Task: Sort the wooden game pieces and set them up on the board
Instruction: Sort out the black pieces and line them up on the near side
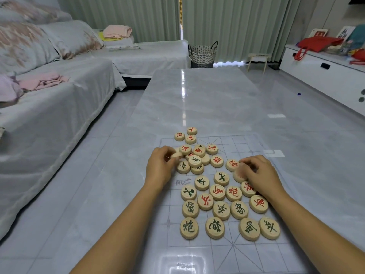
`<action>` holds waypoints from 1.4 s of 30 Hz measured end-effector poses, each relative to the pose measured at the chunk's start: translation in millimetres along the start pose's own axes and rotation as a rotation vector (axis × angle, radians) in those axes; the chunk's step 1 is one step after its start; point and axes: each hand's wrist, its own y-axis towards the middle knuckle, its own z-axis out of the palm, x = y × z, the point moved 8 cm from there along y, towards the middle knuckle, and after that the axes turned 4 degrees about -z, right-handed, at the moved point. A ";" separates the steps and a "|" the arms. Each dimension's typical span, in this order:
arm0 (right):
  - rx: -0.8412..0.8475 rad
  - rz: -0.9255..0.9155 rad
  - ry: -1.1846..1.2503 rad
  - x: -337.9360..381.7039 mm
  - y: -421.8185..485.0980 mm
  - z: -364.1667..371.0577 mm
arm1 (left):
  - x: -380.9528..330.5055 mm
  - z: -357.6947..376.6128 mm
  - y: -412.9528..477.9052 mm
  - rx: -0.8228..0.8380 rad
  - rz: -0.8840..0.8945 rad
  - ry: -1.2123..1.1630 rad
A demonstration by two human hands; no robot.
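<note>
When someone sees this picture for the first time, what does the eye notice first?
First the round wooden game pieces, marked in red or green, jumbled and partly piled on the clear board on a glossy grey table. Then the left hand, which pinches a single piece at the pile's left edge, and the right hand, which grips a blurred piece on the right.

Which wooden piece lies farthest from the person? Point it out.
The red-marked piece at the far tip of the group, just past the board's far edge. Everything else in the group lies nearer the person, including the two red ones right beside it.
</note>
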 end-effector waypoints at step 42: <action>0.289 -0.327 -0.501 88.8 32.9 62.6 | 29.3 -14.8 -31.9 0.126 -0.004 -0.086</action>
